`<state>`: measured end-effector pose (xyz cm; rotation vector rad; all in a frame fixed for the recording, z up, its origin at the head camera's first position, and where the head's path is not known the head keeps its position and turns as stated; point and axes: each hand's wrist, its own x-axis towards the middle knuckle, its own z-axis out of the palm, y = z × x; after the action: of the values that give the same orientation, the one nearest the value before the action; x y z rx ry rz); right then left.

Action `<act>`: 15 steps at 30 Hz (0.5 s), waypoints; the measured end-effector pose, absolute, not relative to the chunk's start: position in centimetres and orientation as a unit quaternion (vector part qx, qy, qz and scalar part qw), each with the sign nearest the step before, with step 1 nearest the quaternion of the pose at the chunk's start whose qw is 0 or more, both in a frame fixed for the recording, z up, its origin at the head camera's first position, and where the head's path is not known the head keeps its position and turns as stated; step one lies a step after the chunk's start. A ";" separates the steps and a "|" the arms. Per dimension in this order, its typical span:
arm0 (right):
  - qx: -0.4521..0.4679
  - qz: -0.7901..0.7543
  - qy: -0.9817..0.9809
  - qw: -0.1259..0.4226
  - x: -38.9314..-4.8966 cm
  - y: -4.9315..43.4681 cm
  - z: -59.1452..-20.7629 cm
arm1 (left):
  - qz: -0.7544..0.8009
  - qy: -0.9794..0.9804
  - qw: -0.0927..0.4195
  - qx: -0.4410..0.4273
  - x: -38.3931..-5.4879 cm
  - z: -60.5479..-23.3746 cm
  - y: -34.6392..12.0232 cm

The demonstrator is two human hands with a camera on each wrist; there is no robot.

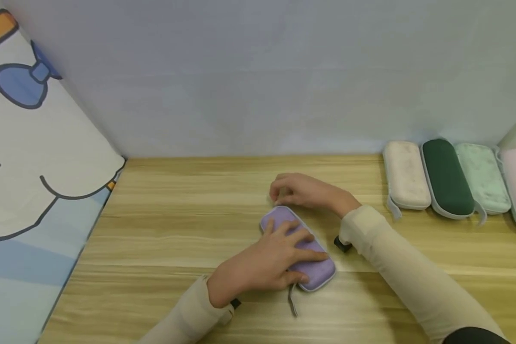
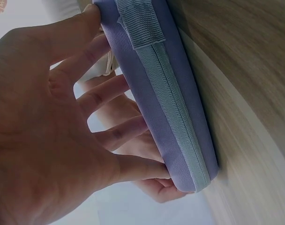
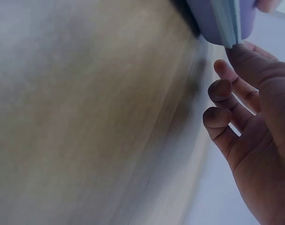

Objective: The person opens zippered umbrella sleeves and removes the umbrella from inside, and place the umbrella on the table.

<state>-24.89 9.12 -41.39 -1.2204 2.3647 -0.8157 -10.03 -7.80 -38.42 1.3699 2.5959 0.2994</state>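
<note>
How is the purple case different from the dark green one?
The purple case is light purple, while the dark green case is deep green. The purple case is under the left hand; no hand touches the dark green case. The purple case sits apart, but the dark green case lies between a cream case and a mint case. Both have rounded corners.

A wood-grained table lies before a pale wall, a cartoon-printed panel on the left.
</note>
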 end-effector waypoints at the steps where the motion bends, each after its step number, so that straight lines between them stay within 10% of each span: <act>1: -0.438 -0.284 0.834 0.179 -25.0 8.8 -41.4 | 0.100 0.876 0.095 0.462 -10.0 -38.4 -7.8; 15: -0.492 -0.302 0.790 0.205 -25.0 6.0 -41.9 | 0.096 0.872 0.077 0.473 -10.0 -38.8 -7.9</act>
<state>-24.98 5.99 -41.91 -1.3727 2.2020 -0.8414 -9.98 -7.92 -38.82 1.4182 2.6130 0.2866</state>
